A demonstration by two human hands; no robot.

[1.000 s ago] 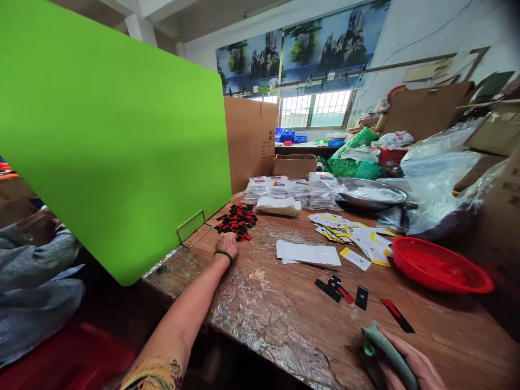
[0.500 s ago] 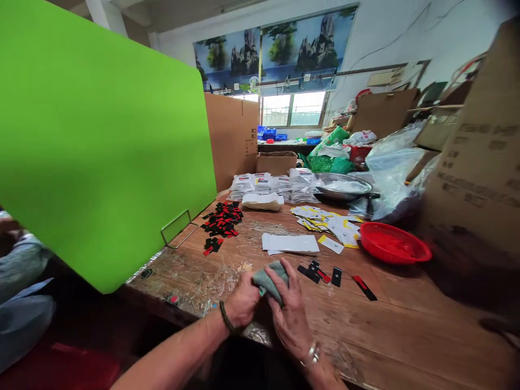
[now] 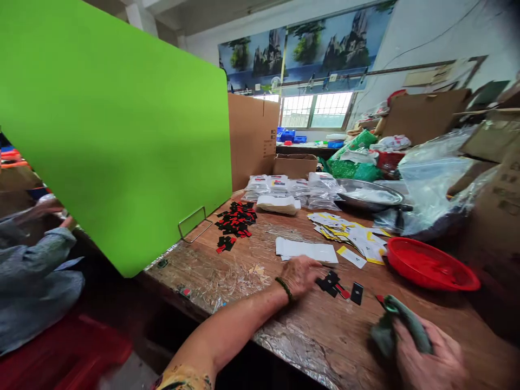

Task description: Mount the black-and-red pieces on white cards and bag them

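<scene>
Green-grey cloth (image 3: 414, 320) is bunched in the right hand (image 3: 433, 349), whose fingers are curled around it; blur softens both, and the folds cover part of the fingers. Just beyond that hand, a red-tipped strip (image 3: 379, 298) shows only its end, the remainder being behind the cloth.

The left hand (image 3: 299, 275) is palm down, fingertips beside a small cluster of black pieces (image 3: 330, 283) on the worktop (image 3: 345, 336). Its fingers are foreshortened and smeared, so I cannot tell whether they pinch anything; a thin dark edge shows by the fingertips. Right beyond this hand are white paper strips (image 3: 306, 249), their near edge partly covered by it.

Between the two hands, one black rectangle (image 3: 357, 293) lies apart from the cluster. Farther out from the right hand are yellow-edged cards (image 3: 359, 241), overlapping too much to count, and a red basin (image 3: 434, 265) with unclear contents. Leftward of the left hand, black-and-red pieces (image 3: 236, 218) form a jumbled pile. Farther left, a green board (image 3: 134, 141) cuts off a co-worker's sleeve (image 3: 52, 252).
</scene>
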